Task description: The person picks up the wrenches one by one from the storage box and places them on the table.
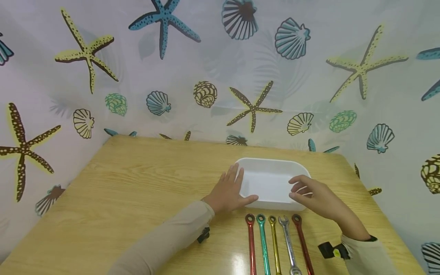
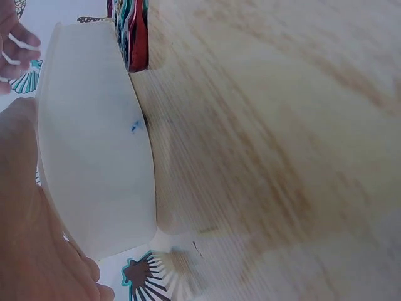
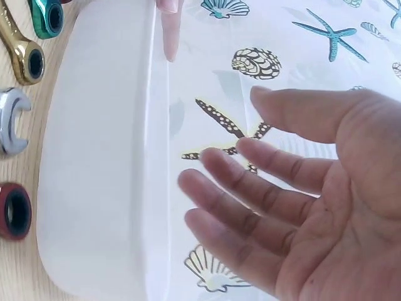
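Note:
A white plastic tub point(image 1: 271, 205) sits on the wooden table. My left hand point(image 1: 225, 193) rests against its left end, fingers extended along the rim and thumb over the near edge. In the left wrist view that hand point(image 2: 31, 194) lies along the tub's wall point(image 2: 100, 150). Over the tub's right end hovers my right hand point(image 1: 317, 194), fingers loosely bent and nothing in them. The right wrist view shows this hand point(image 3: 301, 200) with its fingers spread, beside the tub's rim point(image 3: 150, 157).
Several wrenches lie side by side in front of the tub: a red one point(image 1: 252, 244), a green one point(image 1: 264, 244), a gold one point(image 1: 275, 244), a silver one point(image 1: 288, 242) and another red one point(image 1: 303, 242). A shell-and-starfish patterned cloth point(image 1: 192, 65) hangs around the table point(image 1: 137, 191).

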`<state>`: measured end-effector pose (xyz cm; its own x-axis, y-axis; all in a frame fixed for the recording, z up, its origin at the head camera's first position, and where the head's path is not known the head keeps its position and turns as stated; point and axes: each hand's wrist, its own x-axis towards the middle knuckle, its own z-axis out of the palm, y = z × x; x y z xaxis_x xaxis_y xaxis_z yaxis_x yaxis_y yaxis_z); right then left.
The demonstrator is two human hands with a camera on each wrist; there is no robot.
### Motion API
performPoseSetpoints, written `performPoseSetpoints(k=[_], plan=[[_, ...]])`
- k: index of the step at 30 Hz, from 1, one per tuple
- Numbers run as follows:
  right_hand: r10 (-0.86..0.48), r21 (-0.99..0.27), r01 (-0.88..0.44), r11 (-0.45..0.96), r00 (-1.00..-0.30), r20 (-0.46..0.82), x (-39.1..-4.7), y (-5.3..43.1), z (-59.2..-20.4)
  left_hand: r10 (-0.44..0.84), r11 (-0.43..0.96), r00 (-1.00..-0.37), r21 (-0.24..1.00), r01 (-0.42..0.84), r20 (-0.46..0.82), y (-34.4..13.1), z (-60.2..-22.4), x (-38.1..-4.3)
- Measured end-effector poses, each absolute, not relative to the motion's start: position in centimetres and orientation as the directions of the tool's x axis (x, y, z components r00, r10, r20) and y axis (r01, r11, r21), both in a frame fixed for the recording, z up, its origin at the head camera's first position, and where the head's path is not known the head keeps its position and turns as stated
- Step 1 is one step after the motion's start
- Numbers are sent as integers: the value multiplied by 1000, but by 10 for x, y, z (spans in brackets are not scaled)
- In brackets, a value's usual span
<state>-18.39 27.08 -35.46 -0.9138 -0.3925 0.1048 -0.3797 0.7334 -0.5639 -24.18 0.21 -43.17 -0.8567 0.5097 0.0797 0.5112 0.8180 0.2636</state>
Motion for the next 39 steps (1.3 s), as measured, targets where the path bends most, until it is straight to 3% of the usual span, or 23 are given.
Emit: performPoseSetpoints(k=[9,17,30,39], plan=[[-445,-567,-404,718,-893,72,-226,254,-379,494,829,-867,266,493,66,3,-429,-241],[-475,-597,-330,732,-874,-100,-252,248,-407,503,827,-861,247,505,76,4,-429,-242],[-507,-588,-261,766,-808,-302,-262,238,-411,513,825,-856,235,514,70,2,-432,-243],[-562,-549,-342,762,-770,-300,-268,234,-414,510,826,-858,241,510,68,2,-430,-242]])
